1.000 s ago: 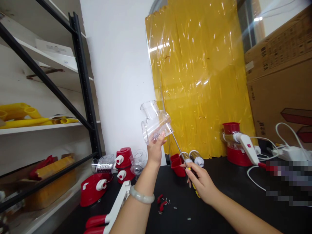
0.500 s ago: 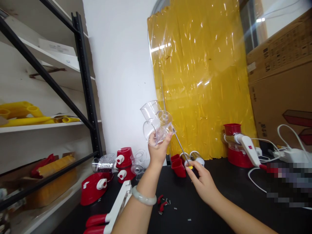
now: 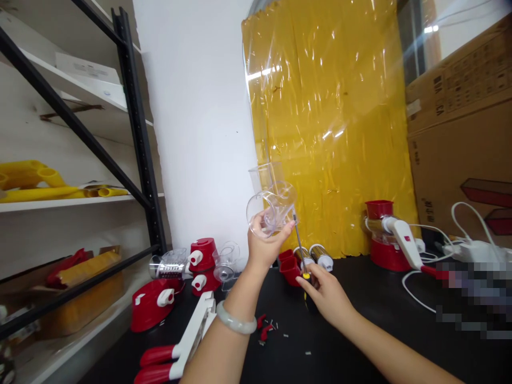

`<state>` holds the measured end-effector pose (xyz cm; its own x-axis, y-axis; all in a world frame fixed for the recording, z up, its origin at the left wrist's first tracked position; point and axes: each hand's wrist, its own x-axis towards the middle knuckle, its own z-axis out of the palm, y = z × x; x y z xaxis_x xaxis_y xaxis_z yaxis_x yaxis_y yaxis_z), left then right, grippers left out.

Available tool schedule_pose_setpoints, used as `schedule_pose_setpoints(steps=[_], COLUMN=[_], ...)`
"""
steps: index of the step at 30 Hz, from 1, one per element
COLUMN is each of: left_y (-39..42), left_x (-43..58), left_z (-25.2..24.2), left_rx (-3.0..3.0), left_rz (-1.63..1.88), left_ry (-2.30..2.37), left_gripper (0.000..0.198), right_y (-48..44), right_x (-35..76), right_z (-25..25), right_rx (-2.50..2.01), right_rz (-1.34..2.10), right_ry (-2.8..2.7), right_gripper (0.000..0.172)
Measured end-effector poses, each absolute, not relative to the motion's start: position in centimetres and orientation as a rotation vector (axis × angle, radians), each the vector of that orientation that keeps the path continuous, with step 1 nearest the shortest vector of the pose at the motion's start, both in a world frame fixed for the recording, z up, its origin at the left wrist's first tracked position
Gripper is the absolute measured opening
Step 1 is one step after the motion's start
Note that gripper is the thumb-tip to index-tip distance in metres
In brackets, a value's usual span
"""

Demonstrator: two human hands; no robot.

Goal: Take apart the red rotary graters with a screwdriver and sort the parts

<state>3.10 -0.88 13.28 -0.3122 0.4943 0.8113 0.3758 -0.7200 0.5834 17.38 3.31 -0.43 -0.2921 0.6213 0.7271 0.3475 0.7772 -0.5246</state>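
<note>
My left hand is raised above the black table and grips a clear plastic housing with a chute on top and a round barrel opening facing me. My right hand is closed on a screwdriver with a yellow handle. Its thin metal shaft runs up to the right side of the housing. A pale bangle sits on my left wrist.
Red bases, white crank handles, grater drums and small loose parts lie on the black table. An assembled red grater stands at right near white cables. Black shelving is at left, cardboard boxes at right.
My left hand has moved right and slightly down and turned the housing's barrel toward me. The screwdriver shaft has gone from slanted to nearly upright, and my right hand shifted a little left.
</note>
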Motion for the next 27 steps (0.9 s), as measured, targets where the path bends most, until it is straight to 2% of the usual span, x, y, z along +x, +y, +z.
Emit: schedule_pose_setpoints(steps=[8,14,16,19,23,27], left_y=[-0.3,0.7,0.9,0.9,1.1,1.6], left_x=[3.2,2.9,2.7,2.7,2.8,2.8], left_z=[12.7,12.3,12.2,12.2,11.9,11.5], left_rx=[2.049,1.956,1.92,1.927,1.939,1.984], left_rz=[2.145,2.043,2.03,2.041,2.054,2.1], left_ry=[1.328,1.323,1.307,1.315,1.241,1.185], left_gripper=[0.057,0.057,0.058,0.059,0.055,0.055], right_y=[4.3,5.2,5.4,5.7,6.2,6.6], right_x=[17.3,17.5,17.7,18.1,18.5,18.5], right_z=[-1.2,-1.6,-1.5,-0.9,-0.2,-0.3], right_rx=[-0.851,-0.871,-0.863,-0.702,-0.43,-0.595], right_rz=[0.345,0.407,0.497,0.816,1.204,1.114], right_ry=[-1.996,-2.039,-2.034,-1.997,-1.981,-1.956], right_gripper=[0.028,0.032,0.033,0.032,0.052,0.047])
